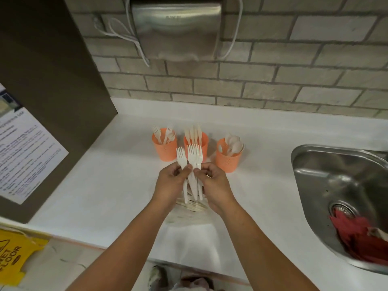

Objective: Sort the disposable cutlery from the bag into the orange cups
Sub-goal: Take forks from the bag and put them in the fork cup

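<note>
We hold forks (pixel 192 162) — both hands (pixel 171 181) (pixel 212 179) clenched on handles; light, slippery, springy — pinch mid-handle.

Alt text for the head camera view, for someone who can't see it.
Left hand and right hand hold white plastic forks above a clear bag on a white counter. Behind stand three orange cups of forks, knives and spoons; a steel sink lies right.
</note>
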Demonstrator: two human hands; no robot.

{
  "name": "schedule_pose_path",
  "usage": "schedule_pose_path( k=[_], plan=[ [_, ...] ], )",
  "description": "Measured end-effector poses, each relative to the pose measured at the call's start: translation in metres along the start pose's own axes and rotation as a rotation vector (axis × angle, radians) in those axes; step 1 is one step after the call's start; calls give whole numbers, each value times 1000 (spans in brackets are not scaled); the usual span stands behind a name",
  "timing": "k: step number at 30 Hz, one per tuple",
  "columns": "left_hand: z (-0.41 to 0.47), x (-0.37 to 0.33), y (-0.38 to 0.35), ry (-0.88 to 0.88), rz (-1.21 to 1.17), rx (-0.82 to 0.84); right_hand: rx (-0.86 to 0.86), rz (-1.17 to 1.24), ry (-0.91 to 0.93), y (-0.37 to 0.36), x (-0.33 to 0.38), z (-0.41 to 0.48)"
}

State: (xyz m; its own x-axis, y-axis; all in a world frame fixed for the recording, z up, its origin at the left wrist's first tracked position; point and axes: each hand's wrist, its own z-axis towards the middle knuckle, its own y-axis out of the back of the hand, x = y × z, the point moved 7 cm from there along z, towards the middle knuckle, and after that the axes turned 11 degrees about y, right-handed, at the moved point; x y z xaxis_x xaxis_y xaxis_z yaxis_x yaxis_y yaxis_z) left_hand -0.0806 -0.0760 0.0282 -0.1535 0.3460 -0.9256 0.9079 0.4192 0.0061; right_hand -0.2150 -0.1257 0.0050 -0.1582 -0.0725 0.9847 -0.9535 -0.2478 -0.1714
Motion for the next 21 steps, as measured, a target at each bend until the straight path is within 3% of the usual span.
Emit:
schedule_pose_path(
  k=[5, 12, 21],
  plan=[
    [13, -10, 24, -19, -24, -28, 10, -50, 59, -20, 3, 14],
    [36, -33, 55, 11, -103, 79, 77, -10, 57, -58, 7, 39],
    [65, -48, 89, 96, -171, 118, 197, -178, 165, -96, 23, 69]
  ],
)
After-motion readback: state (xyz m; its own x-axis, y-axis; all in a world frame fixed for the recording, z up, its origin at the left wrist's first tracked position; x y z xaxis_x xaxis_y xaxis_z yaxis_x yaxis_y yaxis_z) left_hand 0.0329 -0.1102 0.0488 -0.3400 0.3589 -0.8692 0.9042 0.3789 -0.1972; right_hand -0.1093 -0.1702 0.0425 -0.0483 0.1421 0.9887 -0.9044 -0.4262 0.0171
